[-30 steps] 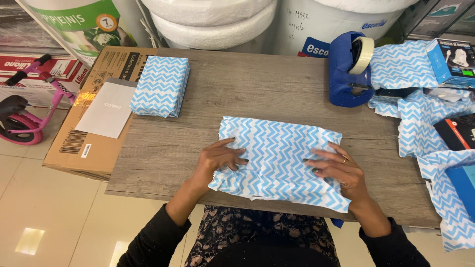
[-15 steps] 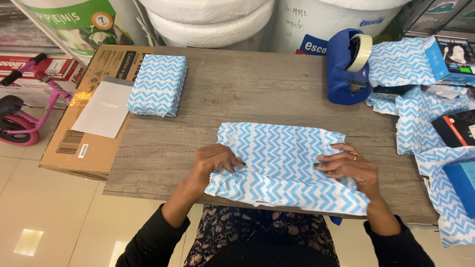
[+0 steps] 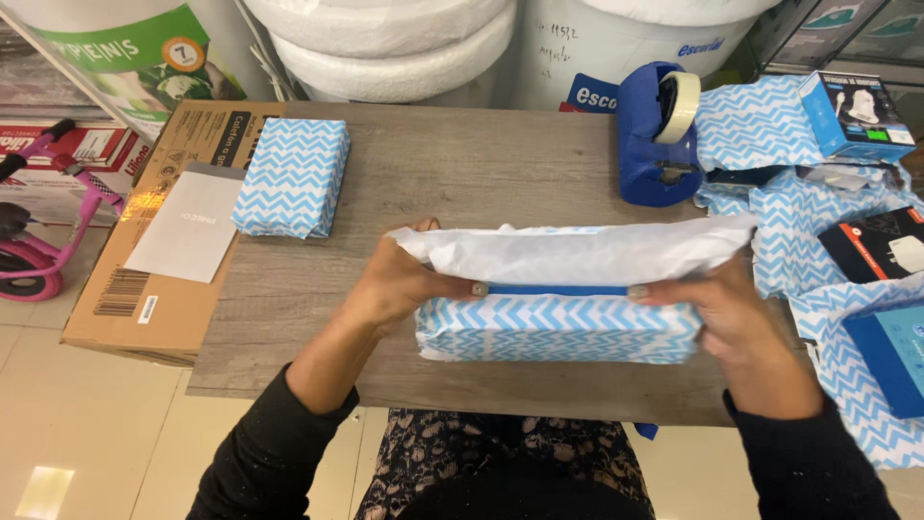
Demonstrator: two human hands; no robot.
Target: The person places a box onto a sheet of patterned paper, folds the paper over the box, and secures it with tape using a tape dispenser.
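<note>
Since the frame a second ago, the blue-and-white chevron wrapping paper (image 3: pixel 558 327), then lying flat under both palms, has been drawn up from the near side over a box, and both hands have shifted from pressing on top to gripping the ends. The paper's plain white underside (image 3: pixel 577 255) now faces the camera as a raised flap along the far edge, and a thin strip of the blue box (image 3: pixel 556 289) shows between the flap and the patterned front. The parcel sits at the near middle of the grey wood-grain worktop (image 3: pixel 481 164), close to its front edge.

The left hand (image 3: pixel 404 279) holds the left end, thumb on the upper edge of the patterned fold, fingers curled behind the white flap. The right hand (image 3: pixel 722 308) holds the right end likewise, thumb tip laid on the fold line; its other fingers are hidden behind the paper, so their exact grip cannot be told. Both hands appear to pinch the paper against the box.

A finished wrapped parcel (image 3: pixel 292 176) in the same paper has stayed at the far left corner of the worktop, beside a flattened brown cardboard box (image 3: pixel 125 279). The blue tape dispenser (image 3: pixel 654 135) remains at the far right, well apart from the hands. Loose sheets of the chevron paper (image 3: pixel 770 125) and small boxed goods (image 3: pixel 852 116) lie at the right edge.
</note>
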